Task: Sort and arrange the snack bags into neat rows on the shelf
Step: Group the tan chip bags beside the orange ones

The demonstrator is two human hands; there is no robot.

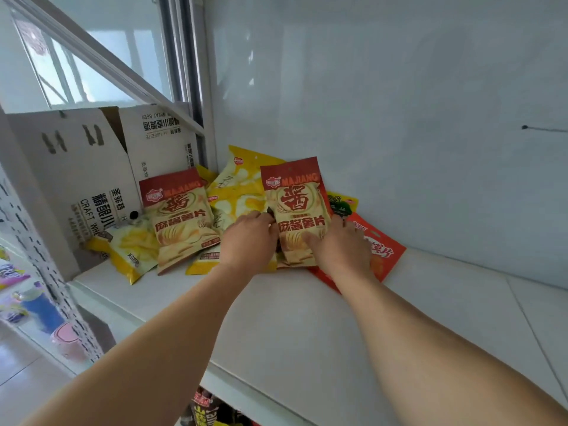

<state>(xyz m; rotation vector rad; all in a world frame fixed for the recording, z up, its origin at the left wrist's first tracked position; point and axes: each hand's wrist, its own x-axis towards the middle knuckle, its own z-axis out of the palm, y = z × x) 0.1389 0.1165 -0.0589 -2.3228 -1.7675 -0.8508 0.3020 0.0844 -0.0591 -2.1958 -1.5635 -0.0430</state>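
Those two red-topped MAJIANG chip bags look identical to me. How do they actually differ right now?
The right MAJIANG bag is held upright between the left hand and right hand; the left MAJIANG bag is untouched, leaning back on the yellow bags. The right bag stands straighter; the left one tilts. The right one is in front of an orange bag; the left one sits near the cardboard box. Both show the same red-and-cream print.

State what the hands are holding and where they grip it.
Both hands grip one MAJIANG chip bag upright: left hand at its lower left edge, right hand at its lower right corner.
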